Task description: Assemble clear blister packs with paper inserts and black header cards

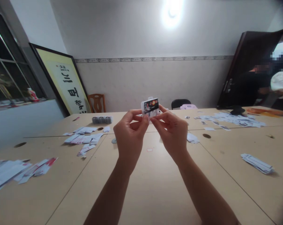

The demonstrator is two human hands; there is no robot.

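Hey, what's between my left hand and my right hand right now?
In the head view, a small black-labelled package is between your left hand and right hand, held by the fingers of both.

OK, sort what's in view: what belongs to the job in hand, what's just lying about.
In the job:
small printed pack, held by the left hand and right hand
perhaps the dark stacked row on the table

Apparently just lying about:
framed calligraphy
wooden chair
red-and-white container
paper strips, though their role is unclear

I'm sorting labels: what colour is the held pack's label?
The label is black with orange and white print; head view.
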